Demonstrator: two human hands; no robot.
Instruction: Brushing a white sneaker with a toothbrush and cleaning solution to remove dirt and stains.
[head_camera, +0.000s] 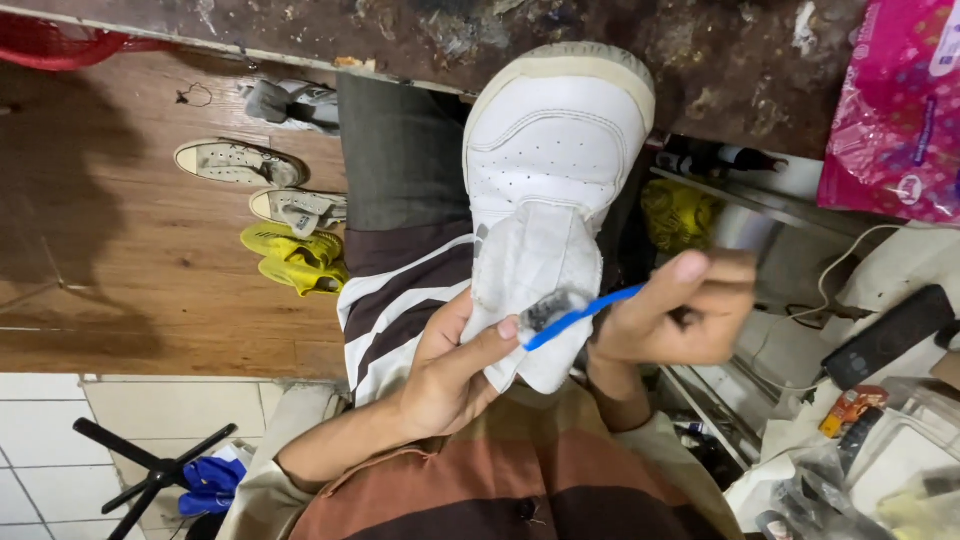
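- Wooden floorboards fill the left of the view, giving way to pale tiles at the lower left, with a dark, stained surface along the top edge.
- Held up in the middle is a white sneaker, its toe pointing up and away from the person and its long tongue hanging down toward the chest, so its long axis runs roughly straight away from the body with a slight lean.
- The left hand sits below and left of the sneaker, fingers curled around the lower end of the tongue, thumb pressed on its front face; it is closed on the shoe and is the nearer hand.
- The right hand is off to the right of the tongue, closed around the handle of a blue toothbrush.
- That brush lies slanted, handle up to the right and dark bristle head down to the left, the head touching the tongue just beside the left thumb.
- On the floor at left lie a pale canvas shoe, another light shoe and a yellow pair, well apart from the hands.
- A pink packet sits at the upper right, and a dark remote lies among clutter on the right.
- A black stand shows at the lower left.
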